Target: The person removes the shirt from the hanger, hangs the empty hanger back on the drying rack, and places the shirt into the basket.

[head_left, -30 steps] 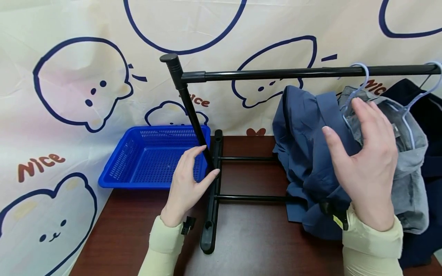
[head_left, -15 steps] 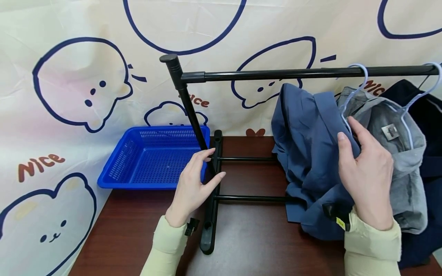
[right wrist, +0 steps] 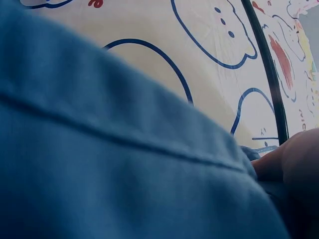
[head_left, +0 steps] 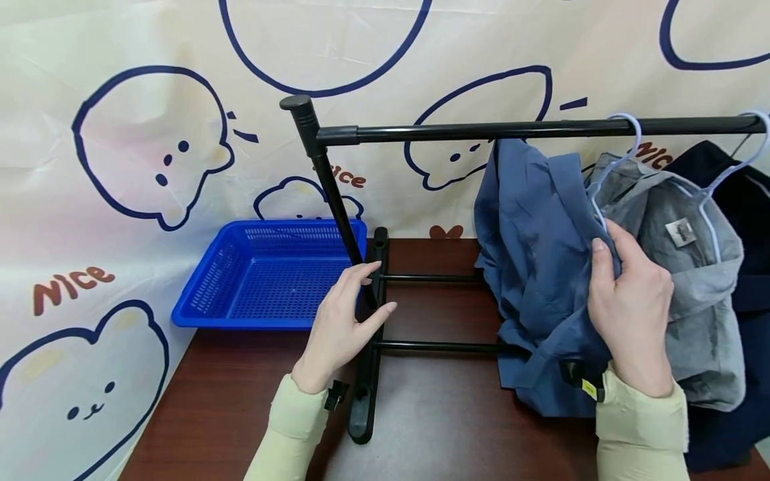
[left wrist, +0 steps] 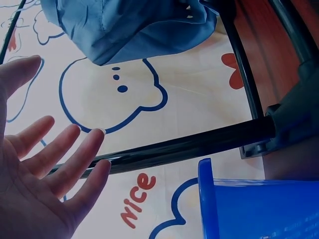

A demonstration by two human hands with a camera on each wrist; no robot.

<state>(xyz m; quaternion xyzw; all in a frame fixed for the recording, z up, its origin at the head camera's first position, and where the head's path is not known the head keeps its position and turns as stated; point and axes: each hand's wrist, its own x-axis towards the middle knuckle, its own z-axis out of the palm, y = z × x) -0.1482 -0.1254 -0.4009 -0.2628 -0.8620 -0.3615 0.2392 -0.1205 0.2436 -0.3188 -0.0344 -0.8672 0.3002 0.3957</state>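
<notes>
A blue garment point(head_left: 535, 267) with a band along its top edge hangs at the right of the black clothes rack point(head_left: 451, 131). My right hand point(head_left: 631, 314) pinches that band between thumb and fingers, just below a light-blue hanger point(head_left: 633, 137). In the right wrist view the blue cloth point(right wrist: 124, 164) fills most of the frame, with part of the hand at the right edge. My left hand point(head_left: 343, 324) is beside the rack's left upright, fingers extended and loosely spread. The left wrist view shows its palm point(left wrist: 35, 194) holding nothing.
A blue plastic basket point(head_left: 271, 287) sits left of the rack on the dark brown table point(head_left: 240, 394). Grey clothing point(head_left: 704, 334) hangs behind the blue garment, with dark navy clothing point(head_left: 746, 374) further right. A cartoon-printed sheet point(head_left: 150, 267) covers the background.
My right hand has come down from near the hanger hook and closed its thumb and fingers on the blue garment's band. The left hand has shifted slightly right.
</notes>
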